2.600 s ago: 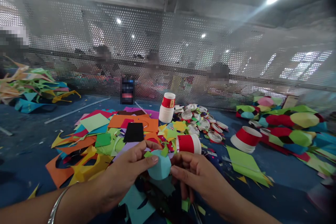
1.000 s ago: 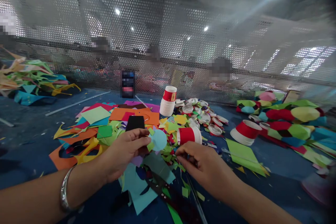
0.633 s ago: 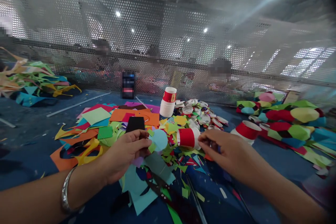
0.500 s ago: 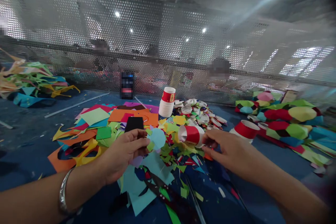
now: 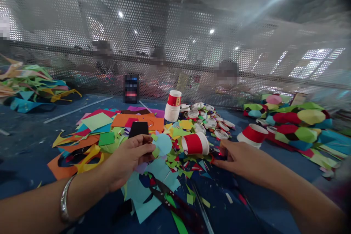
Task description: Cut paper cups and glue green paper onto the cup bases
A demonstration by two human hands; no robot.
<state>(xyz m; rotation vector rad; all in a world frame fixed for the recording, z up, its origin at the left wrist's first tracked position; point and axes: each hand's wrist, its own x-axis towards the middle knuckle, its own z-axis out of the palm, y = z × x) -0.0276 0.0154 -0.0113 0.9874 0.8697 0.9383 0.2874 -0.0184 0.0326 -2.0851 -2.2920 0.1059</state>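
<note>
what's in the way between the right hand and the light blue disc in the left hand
A red-and-white paper cup, lying on its side, stands between the right hand and the light blue disc in the left hand. Small green scraps lie just below the line between them.

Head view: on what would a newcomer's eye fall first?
The heap of colored paper, spread left of center, would probably strike first, with the pale-blue paper disc in the left hand. Next might come the red-and-white paper cup, lying on its side just left of the right hand. A stack of paper cups stands farther back.
</note>
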